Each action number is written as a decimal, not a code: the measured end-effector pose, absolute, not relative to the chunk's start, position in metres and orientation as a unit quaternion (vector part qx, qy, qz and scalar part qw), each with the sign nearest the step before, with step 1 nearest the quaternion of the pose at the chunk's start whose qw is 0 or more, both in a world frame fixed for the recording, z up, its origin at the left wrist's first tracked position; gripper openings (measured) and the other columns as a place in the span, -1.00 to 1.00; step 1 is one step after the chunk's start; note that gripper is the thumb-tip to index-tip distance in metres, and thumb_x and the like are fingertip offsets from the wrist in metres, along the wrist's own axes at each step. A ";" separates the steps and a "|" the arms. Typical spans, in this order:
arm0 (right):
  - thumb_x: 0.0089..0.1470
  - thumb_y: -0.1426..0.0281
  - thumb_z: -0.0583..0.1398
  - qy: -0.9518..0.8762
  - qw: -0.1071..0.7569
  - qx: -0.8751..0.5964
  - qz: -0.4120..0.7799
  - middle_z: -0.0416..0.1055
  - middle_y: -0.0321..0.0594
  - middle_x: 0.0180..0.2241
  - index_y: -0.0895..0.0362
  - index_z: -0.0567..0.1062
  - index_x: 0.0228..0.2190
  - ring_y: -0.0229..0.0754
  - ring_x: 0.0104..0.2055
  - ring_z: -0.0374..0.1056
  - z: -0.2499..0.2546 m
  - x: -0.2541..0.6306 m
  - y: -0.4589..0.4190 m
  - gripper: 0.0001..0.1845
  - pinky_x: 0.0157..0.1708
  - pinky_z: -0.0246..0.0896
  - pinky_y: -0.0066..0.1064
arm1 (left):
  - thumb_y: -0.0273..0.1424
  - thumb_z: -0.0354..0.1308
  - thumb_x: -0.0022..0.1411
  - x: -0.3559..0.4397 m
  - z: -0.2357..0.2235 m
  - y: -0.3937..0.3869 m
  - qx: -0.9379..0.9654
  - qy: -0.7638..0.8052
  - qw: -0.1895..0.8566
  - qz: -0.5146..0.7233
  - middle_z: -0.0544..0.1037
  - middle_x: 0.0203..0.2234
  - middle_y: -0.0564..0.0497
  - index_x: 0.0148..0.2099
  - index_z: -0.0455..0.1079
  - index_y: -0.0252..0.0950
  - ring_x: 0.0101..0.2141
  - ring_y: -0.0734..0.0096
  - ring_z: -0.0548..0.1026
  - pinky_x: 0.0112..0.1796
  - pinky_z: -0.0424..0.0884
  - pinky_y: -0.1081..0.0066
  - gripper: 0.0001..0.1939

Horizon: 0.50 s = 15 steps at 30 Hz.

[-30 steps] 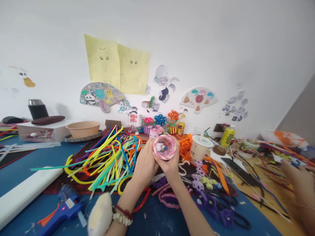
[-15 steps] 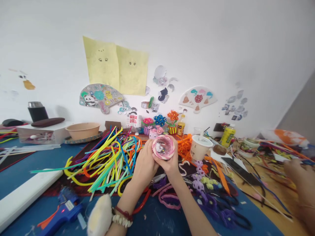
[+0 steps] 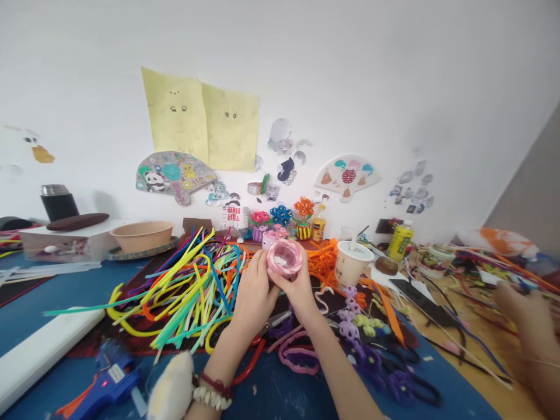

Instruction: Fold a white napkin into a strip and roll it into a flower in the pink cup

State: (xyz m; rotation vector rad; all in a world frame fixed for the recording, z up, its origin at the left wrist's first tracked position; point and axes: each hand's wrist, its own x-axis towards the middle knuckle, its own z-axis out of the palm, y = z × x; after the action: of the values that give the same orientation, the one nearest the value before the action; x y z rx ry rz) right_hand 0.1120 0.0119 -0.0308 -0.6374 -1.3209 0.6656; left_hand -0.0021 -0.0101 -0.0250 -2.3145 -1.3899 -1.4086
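Held up over the middle of the table is a small cup wrapped in pink and white pipe cleaners [image 3: 285, 271], its open mouth tilted toward me and a clear, shiny lining inside. My left hand [image 3: 255, 286] is closed round its left side. From the right and below, my right hand [image 3: 297, 289] grips it, the thumb across the front. Just behind the cup stands a pale pink pot with pink flowers [image 3: 270, 238]. To the left of my hands lies a heap of colourful pipe cleaners [image 3: 192, 291]; a bundle of orange pipe cleaners [image 3: 322, 262] is on the right.
A blue hot glue gun [image 3: 107, 379] lies front left beside a white block [image 3: 48, 356]. Purple pipe-cleaner flowers [image 3: 367, 361], black-handled scissors [image 3: 422, 388], a paper cup [image 3: 352, 265] and a phone [image 3: 422, 302] lie or stand on the right. Another person's hand [image 3: 520, 309] reaches in at far right.
The view has shifted slightly. Both hands still hold the pink and white cup, whose mouth has tilted a little, so its inside looks different.
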 end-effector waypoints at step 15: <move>-0.24 0.20 0.38 -0.594 0.583 -0.410 0.374 0.50 -0.24 -0.15 0.02 0.28 -0.04 -0.08 -0.14 0.46 -0.062 0.118 0.032 -0.29 -0.11 0.33 -0.25 | -0.67 -0.06 0.10 -0.002 -0.030 -0.010 -0.794 -0.512 0.096 -0.314 0.34 0.17 -0.25 0.17 0.27 -0.38 0.08 0.01 0.36 0.04 0.34 0.05 -0.44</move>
State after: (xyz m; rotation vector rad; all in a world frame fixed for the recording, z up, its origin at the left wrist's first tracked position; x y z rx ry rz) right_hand 0.1180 0.0317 -0.0617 -0.9577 -1.3864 0.8723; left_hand -0.0024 -0.0101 -0.0301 -2.3528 -1.5171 -0.9308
